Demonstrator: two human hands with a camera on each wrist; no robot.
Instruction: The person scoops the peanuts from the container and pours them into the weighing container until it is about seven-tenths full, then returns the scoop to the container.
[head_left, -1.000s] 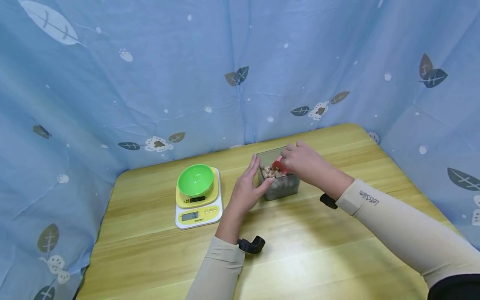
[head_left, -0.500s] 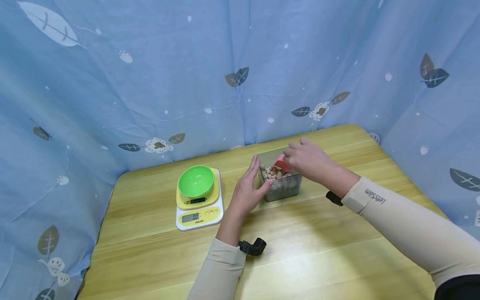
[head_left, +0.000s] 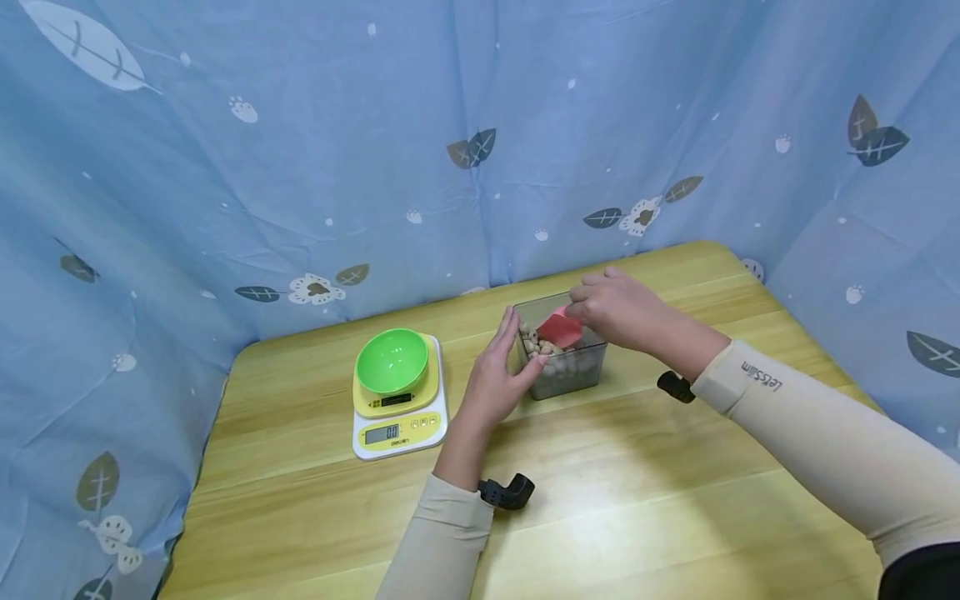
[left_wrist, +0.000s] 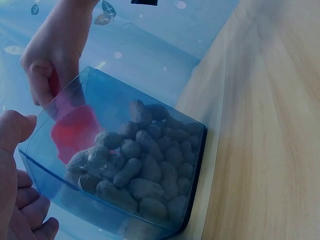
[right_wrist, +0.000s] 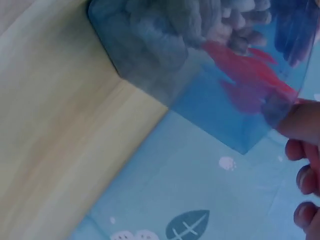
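Scoop (head_left: 560, 330), gripped in our right hand (head_left: 618, 310) at centre-right, has tilted, probably gathering peanuts (left_wrist: 145, 170), our left hand (head_left: 495, 379) straight-fingered against the box (head_left: 568, 383).

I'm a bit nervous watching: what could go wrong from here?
The right hand holds a red scoop at the tan, unshelled peanuts, so a quick lift might spill some. The left hand touches the open-topped, translucent grey plastic container; a hard push could tip it. The round green bowl sits on the yellow-and-white scale beside the left forearm, so a bump might shift it.
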